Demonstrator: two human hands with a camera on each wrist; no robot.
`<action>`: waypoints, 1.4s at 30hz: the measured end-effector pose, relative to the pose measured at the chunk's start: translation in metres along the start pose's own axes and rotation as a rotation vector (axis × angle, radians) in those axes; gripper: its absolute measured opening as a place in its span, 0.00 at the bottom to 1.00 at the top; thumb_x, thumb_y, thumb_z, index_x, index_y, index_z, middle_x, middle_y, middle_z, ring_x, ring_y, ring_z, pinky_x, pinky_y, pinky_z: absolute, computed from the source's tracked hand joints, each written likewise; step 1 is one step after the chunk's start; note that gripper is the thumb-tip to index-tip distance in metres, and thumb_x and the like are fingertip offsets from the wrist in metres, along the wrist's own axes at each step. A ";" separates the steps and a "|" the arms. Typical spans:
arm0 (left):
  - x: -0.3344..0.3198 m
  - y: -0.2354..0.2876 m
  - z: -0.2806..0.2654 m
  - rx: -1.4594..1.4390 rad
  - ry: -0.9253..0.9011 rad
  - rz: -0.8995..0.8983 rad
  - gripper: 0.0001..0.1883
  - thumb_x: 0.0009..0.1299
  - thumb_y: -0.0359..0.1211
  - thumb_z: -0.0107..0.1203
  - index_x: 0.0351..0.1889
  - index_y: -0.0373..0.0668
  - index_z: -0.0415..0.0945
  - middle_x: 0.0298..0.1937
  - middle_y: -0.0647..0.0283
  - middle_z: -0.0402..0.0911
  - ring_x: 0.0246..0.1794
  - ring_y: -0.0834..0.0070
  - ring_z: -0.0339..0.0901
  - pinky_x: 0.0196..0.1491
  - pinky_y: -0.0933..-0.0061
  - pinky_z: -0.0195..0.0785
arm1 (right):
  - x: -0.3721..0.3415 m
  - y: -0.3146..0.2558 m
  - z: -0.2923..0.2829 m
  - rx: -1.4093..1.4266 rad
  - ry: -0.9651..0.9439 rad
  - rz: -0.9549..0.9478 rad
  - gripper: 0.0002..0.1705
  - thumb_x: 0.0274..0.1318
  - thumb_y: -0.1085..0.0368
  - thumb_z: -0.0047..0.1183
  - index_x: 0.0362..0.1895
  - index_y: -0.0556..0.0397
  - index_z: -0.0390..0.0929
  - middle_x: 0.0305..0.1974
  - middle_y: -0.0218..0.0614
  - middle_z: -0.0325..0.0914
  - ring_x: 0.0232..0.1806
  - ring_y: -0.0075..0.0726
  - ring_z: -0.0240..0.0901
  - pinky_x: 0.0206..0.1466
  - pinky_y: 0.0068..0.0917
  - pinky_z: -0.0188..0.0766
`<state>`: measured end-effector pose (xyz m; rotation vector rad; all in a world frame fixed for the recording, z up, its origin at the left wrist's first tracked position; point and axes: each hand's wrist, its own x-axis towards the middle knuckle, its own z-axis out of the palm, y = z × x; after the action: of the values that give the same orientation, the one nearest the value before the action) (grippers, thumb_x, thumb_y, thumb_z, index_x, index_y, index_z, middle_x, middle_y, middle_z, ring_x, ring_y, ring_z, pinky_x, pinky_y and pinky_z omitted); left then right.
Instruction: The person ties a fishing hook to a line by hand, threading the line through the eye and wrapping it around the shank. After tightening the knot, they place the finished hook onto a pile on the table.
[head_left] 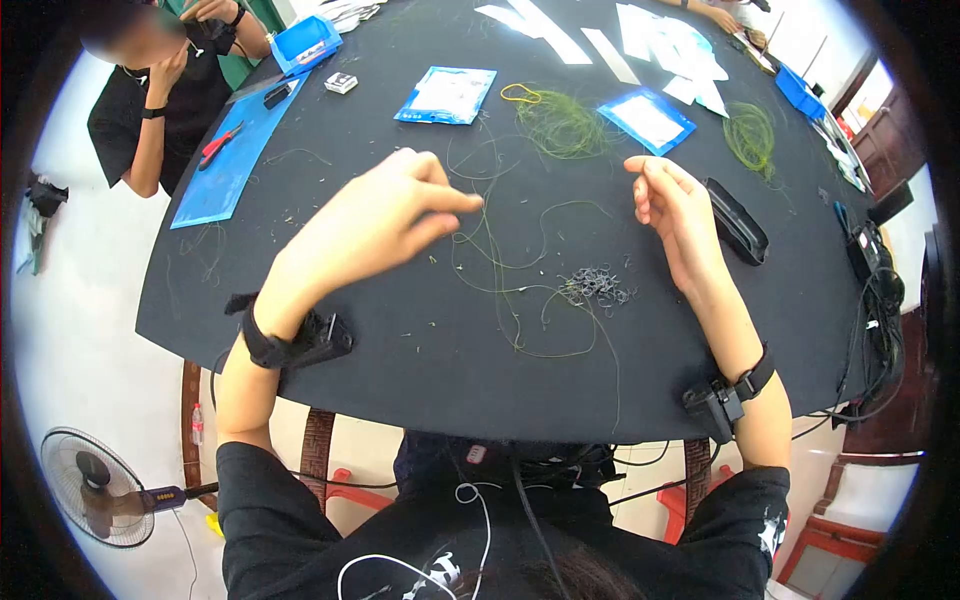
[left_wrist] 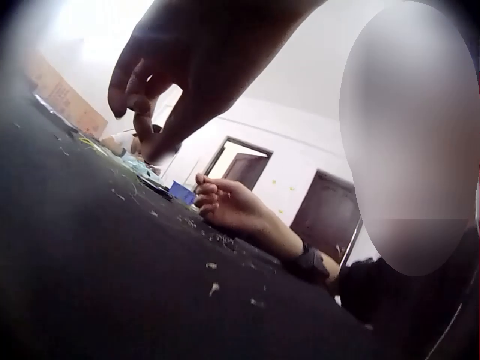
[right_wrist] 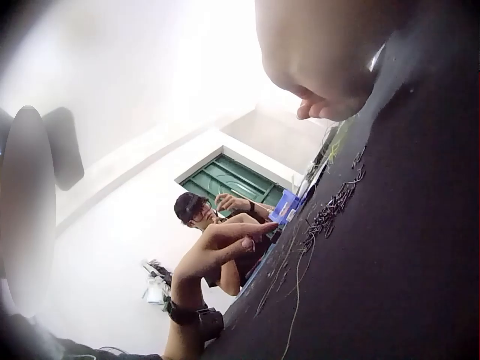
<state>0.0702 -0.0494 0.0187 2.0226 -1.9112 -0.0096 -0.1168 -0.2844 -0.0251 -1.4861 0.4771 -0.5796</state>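
Note:
My left hand (head_left: 375,215) is held over the black table at the left, index finger and thumb stretched forward with a gap between their tips. A thin green line (head_left: 545,245) lies in loose loops on the table, and part of it passes by the left index fingertip in the head view. My right hand (head_left: 675,205) is raised at the right, its thumb tip against the index finger and the other fingers curled. I cannot tell whether it pinches a thin line. Between the hands and nearer my body sits a heap of small dark hooks (head_left: 600,285), with line running through it.
Behind the hands are bundles of green line (head_left: 560,125) and blue-edged packets (head_left: 447,95). A black case (head_left: 737,222) lies right of my right hand. Red-handled pliers (head_left: 220,145) rest on a blue sheet (head_left: 215,190) at the left, near a seated person.

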 end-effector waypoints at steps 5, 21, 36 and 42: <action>0.004 0.040 0.016 -0.102 -0.079 0.189 0.19 0.56 0.29 0.57 0.47 0.48 0.76 0.31 0.64 0.68 0.35 0.69 0.68 0.40 0.70 0.66 | 0.003 0.003 -0.004 -0.014 -0.006 -0.010 0.14 0.58 0.59 0.46 0.40 0.56 0.77 0.25 0.22 0.70 0.25 0.15 0.60 0.29 0.15 0.59; 0.069 0.026 0.050 0.083 0.031 0.156 0.18 0.59 0.28 0.54 0.49 0.47 0.75 0.32 0.61 0.70 0.36 0.66 0.71 0.38 0.69 0.68 | 0.009 0.001 -0.011 -0.055 0.089 -0.035 0.13 0.57 0.61 0.44 0.38 0.56 0.77 0.23 0.24 0.70 0.24 0.17 0.61 0.27 0.16 0.59; 0.097 -0.002 0.047 0.022 0.153 0.081 0.15 0.62 0.31 0.52 0.49 0.45 0.74 0.38 0.59 0.73 0.41 0.64 0.73 0.43 0.68 0.67 | 0.013 -0.003 -0.009 -0.160 0.102 -0.050 0.13 0.60 0.60 0.44 0.39 0.54 0.76 0.22 0.21 0.68 0.23 0.13 0.59 0.27 0.14 0.56; 0.144 -0.025 0.066 0.216 0.311 0.022 0.15 0.61 0.36 0.55 0.46 0.44 0.75 0.38 0.59 0.75 0.42 0.65 0.73 0.46 0.67 0.66 | 0.018 0.003 -0.012 -0.180 0.118 -0.065 0.16 0.59 0.59 0.45 0.44 0.58 0.74 0.22 0.22 0.68 0.22 0.13 0.59 0.24 0.13 0.55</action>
<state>0.0905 -0.2042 -0.0152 1.9942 -1.7987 0.5077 -0.1104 -0.3053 -0.0277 -1.6489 0.5868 -0.6934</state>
